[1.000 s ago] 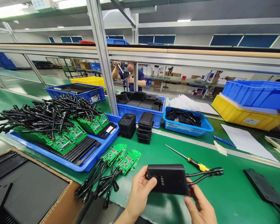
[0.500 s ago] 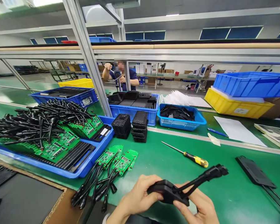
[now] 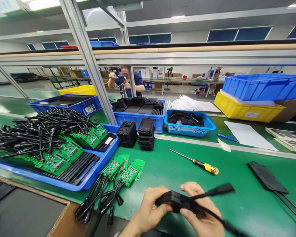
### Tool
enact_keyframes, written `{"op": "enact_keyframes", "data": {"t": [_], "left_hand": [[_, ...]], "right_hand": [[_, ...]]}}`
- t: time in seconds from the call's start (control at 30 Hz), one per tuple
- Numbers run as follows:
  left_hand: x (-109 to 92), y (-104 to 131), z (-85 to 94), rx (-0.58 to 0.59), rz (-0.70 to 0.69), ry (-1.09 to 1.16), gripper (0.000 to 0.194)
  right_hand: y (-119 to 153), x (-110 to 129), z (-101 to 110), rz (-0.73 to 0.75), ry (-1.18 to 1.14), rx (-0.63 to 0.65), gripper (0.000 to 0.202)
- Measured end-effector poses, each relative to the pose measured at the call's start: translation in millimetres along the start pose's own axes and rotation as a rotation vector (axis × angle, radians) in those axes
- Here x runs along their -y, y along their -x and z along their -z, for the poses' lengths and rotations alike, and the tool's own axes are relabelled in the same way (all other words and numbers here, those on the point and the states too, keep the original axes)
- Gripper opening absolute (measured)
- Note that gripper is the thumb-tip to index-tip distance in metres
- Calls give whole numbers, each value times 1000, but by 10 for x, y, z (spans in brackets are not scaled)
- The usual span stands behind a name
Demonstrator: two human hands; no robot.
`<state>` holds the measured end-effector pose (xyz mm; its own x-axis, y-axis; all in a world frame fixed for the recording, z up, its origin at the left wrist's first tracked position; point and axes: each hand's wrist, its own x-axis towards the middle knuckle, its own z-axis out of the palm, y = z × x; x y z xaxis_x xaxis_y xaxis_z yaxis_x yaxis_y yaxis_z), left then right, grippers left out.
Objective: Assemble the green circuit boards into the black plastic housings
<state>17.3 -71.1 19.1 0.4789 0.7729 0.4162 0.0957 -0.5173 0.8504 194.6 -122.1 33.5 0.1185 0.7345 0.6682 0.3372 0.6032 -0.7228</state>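
Note:
A black plastic case [image 3: 174,200] with two black cables is held between my hands near the table's front edge. My left hand [image 3: 151,209] grips its left end, thumb in front and fingers behind. My right hand [image 3: 202,214] pinches the right end, where the cables come out. One cable [image 3: 218,190] points right; the other hangs down to the right, blurred. Left of my hands lie green circuit boards [image 3: 128,169] with black leads. A yellow and black screwdriver [image 3: 204,166] lies beyond my right hand.
Stacked black cases [image 3: 146,131] stand behind the boards. A blue tray [image 3: 82,187] of boards and cables is at left, a light blue basket [image 3: 191,130] farther back. Another cabled black case [image 3: 267,177] lies at right. A person [image 3: 138,82] sits across the bench behind a metal post [image 3: 88,59].
The two cables have spread apart, one dropping toward the lower right. My right hand's fingers have shifted up behind the case. The view has moved slightly.

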Motion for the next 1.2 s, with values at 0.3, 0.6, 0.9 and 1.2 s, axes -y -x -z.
{"op": "enact_keyframes", "data": {"t": [0.3, 0.6, 0.9, 1.2], "left_hand": [[55, 13, -13, 33, -27, 101, 19], [26, 50, 6, 71, -58, 125, 27], [-108, 173, -262, -303, -114, 141, 23], [-55, -140, 27, -108, -535, -131, 13]], "right_hand": [[16, 61, -7, -71, -13, -51, 17], [-56, 95, 24, -11, 113, 27, 14], [241, -9, -33, 25, 235, 13, 20], [41, -67, 202, 155, -32, 163, 23]]}}
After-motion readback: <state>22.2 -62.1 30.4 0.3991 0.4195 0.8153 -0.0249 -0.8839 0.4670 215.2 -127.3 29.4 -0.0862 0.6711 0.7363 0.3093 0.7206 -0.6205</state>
